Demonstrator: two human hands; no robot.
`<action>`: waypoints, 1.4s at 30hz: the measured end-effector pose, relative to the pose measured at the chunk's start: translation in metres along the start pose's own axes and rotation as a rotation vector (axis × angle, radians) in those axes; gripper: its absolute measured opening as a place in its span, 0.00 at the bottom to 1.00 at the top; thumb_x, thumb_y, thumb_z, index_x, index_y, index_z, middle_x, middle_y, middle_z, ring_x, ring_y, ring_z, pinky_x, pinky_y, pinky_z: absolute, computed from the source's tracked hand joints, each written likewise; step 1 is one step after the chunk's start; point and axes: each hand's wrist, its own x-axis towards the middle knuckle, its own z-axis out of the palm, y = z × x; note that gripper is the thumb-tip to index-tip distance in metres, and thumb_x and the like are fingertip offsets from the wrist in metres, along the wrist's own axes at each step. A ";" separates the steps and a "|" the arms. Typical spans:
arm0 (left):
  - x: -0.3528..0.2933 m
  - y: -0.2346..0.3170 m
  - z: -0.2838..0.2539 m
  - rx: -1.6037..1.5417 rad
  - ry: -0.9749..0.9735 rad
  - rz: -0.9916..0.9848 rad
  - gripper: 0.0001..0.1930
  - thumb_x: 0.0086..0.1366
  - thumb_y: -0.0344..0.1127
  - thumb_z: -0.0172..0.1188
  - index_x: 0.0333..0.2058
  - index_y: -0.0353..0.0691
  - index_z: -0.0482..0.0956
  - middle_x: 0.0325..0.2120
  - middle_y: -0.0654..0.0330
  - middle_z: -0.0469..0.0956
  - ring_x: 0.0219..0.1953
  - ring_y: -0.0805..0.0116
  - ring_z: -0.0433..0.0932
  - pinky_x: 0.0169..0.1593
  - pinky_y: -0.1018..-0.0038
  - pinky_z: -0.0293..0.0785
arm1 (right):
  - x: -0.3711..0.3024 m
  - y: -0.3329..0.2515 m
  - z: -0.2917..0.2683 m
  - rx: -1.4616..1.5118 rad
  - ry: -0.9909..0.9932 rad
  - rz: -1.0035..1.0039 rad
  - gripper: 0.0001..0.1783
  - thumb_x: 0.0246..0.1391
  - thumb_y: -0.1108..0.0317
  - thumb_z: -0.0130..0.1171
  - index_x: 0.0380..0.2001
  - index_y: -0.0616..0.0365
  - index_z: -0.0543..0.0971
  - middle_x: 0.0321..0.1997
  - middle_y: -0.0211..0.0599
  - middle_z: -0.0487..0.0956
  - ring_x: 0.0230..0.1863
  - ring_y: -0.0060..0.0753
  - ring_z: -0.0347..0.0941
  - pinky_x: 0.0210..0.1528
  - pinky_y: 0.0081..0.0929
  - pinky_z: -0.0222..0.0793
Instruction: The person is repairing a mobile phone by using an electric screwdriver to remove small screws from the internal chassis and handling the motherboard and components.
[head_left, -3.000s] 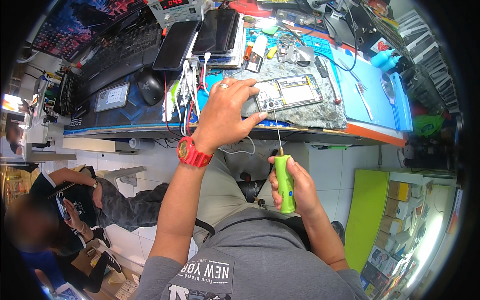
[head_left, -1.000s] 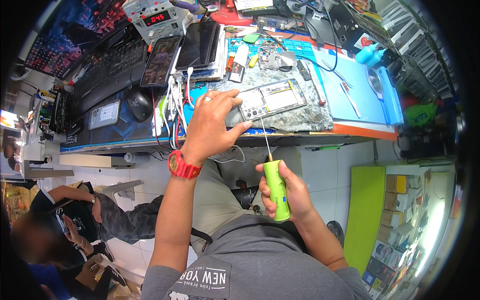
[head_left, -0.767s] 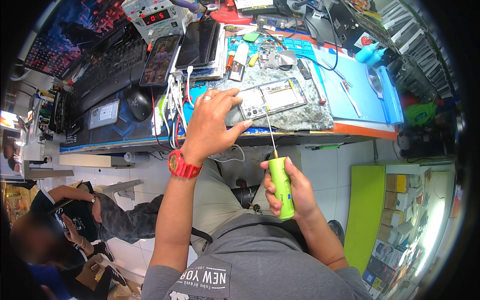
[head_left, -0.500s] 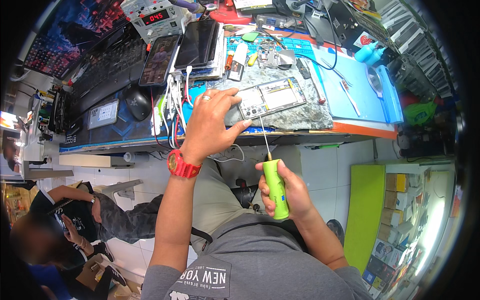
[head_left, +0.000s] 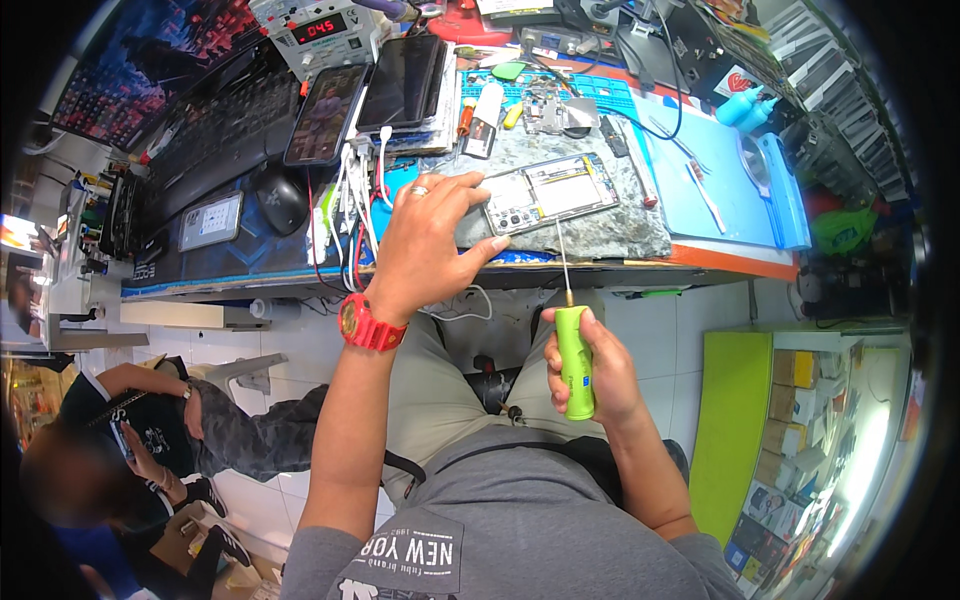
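An opened phone (head_left: 577, 203) lies on a grey stone-like slab (head_left: 640, 238), its inner parts and camera lenses bare. My left hand (head_left: 428, 240), with a ring and a red wristwatch, steadies the phone's left end between fingertips and thumb. In my right hand (head_left: 612, 375) is a screwdriver (head_left: 574, 370) with a thick light-green handle, fingers wrapped around it. Its long thin shaft points up and away from me. The tip is at the phone's near long edge, around the middle; whether it touches, I cannot tell.
Beyond the slab lie small tools, a circuit board (head_left: 545, 115) and a blue mat (head_left: 680, 180). Two phones (head_left: 325, 115) (head_left: 403, 85), white cables (head_left: 356, 190), a mouse (head_left: 278, 198) and a keyboard (head_left: 215, 110) crowd the left. A seated person (head_left: 130, 450) is at lower left.
My right hand and the screwdriver have moved right and slightly away from me, so the tip has gone from near the camera lenses to mid-edge. My left hand keeps its hold on the phone.
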 end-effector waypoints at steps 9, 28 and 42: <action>-0.002 -0.004 0.000 -0.029 0.006 0.004 0.26 0.55 0.43 0.76 0.49 0.36 0.82 0.56 0.52 0.81 0.58 0.50 0.76 0.64 0.55 0.65 | 0.002 0.013 0.016 -0.057 -0.053 0.075 0.26 0.77 0.46 0.41 0.60 0.58 0.67 0.33 0.38 0.74 0.19 0.28 0.73 0.21 0.29 0.73; -0.004 -0.009 0.000 -0.054 0.011 0.020 0.25 0.55 0.43 0.76 0.49 0.36 0.83 0.56 0.52 0.81 0.57 0.50 0.76 0.64 0.55 0.65 | 0.005 0.014 0.020 -0.098 -0.057 0.087 0.27 0.76 0.47 0.42 0.61 0.59 0.67 0.32 0.39 0.74 0.19 0.29 0.73 0.20 0.29 0.74; -0.003 -0.010 -0.002 -0.062 -0.008 0.038 0.23 0.56 0.41 0.74 0.49 0.37 0.82 0.57 0.52 0.80 0.58 0.50 0.75 0.66 0.53 0.63 | 0.006 0.013 0.025 -0.054 -0.083 0.109 0.27 0.77 0.47 0.40 0.61 0.60 0.66 0.32 0.38 0.73 0.19 0.29 0.72 0.21 0.30 0.74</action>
